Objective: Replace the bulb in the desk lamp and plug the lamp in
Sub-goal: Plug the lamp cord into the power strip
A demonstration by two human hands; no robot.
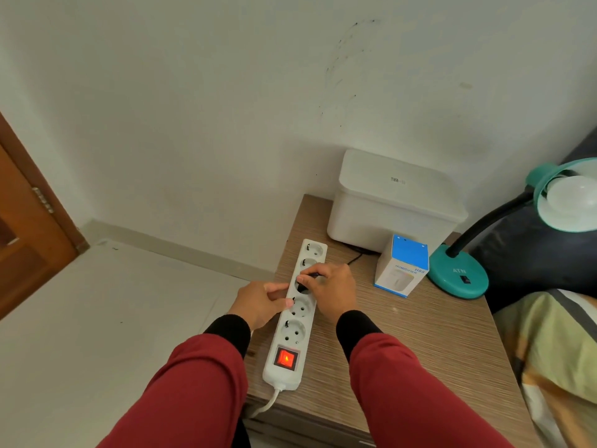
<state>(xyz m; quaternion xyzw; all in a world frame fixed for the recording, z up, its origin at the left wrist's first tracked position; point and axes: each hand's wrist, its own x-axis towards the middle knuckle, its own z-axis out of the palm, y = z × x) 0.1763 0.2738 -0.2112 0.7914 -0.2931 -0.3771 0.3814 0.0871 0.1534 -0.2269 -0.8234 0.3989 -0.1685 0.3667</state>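
- The power strip point(298, 313) was steadied at its edge by the left hand point(258, 302), fingers curled against it, presumably so it would not slide under the push.
- The black plug point(303, 282) was pinched narrowly in the right hand point(332, 287) fingertips, over the middle socket.
- Both wrists were held low, arms reaching forward.
- The desk lamp point(458, 273), bulb point(571, 195) already fitted, was stood well right of the fingers.

A scuffed white wall point(226, 92) meets pale floor tiles point(97, 302) at a beige skirting board point(181, 245). A brown wooden door point(22, 227) stands far left. A wood-grain bedside table point(403, 344) sits right.
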